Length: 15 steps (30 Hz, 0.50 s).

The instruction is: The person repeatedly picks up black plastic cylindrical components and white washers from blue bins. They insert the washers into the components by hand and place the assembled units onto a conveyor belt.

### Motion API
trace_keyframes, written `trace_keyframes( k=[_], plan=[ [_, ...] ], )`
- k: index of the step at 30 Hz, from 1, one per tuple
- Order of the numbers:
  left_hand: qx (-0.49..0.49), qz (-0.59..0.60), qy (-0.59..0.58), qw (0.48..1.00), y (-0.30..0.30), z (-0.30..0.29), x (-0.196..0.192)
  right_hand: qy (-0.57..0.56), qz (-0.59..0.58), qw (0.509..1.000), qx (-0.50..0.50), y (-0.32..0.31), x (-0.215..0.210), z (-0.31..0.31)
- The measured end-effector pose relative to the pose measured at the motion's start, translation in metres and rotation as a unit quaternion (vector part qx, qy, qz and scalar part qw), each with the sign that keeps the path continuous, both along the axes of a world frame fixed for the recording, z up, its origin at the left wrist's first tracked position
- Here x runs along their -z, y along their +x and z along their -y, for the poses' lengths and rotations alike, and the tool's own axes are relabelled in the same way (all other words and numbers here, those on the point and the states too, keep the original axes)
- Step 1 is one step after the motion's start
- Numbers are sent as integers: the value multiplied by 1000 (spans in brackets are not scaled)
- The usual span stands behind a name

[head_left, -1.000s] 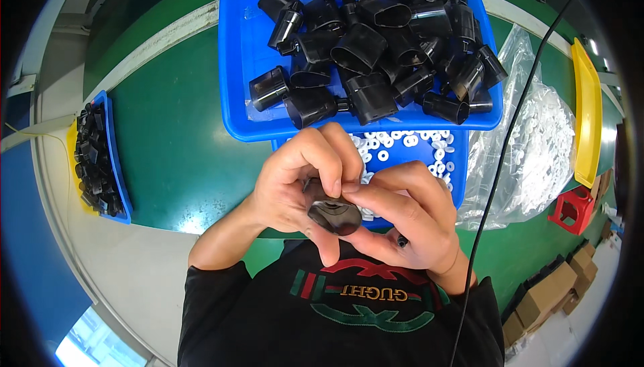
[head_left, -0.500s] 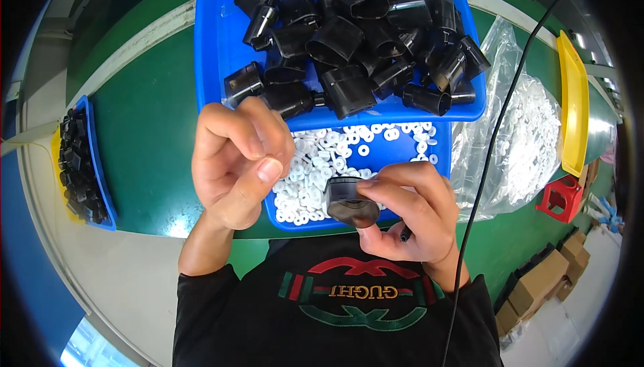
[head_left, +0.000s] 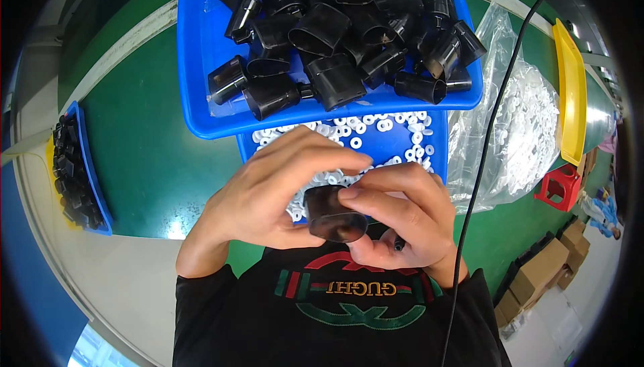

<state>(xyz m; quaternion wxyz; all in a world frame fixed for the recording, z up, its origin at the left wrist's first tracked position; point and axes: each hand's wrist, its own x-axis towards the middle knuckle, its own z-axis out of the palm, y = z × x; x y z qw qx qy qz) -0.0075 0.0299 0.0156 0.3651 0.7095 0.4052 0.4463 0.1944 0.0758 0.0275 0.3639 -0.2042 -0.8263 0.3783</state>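
Note:
My right hand [head_left: 406, 216] pinches a black plastic nozzle [head_left: 335, 214] with a wide oval mouth, thumb and fingers on its right side. A small dark tip [head_left: 399, 243] pokes out among the same hand's curled fingers; I cannot make out what it belongs to. Around the nozzle's left side curves my left hand [head_left: 265, 189], its fingers stretched over the top and apart from the thumb. The thumb's end lies at the nozzle's lower edge, partly hidden. Below both hands, white ring washers [head_left: 355, 142] fill part of a lower blue tray [head_left: 389, 144].
A blue bin [head_left: 198, 122] heaped with black nozzles overlaps the lower tray's far side. On the right lie a clear bag of white parts [head_left: 513, 139], a yellow tray [head_left: 570, 92] and a red stool [head_left: 558, 187]. A black cable [head_left: 493, 125] hangs across. Another filled blue tray [head_left: 94, 172] is at left.
My left hand has moved right and down from a closed pinch to curve around the nozzle. The nozzle has tilted in my right hand and shifted slightly left.

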Motion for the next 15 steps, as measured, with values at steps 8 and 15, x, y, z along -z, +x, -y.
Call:
trace_keyframes(
  k=[8, 15],
  plan=[
    [20, 16, -114, 993, -4, 5, 5, -73, -93, 991, -64, 5, -11, -10],
    [-79, -26, -74, 994, 4, 5, 12, -295, -363, 877, -111, -2, -52, -16]
  ],
)
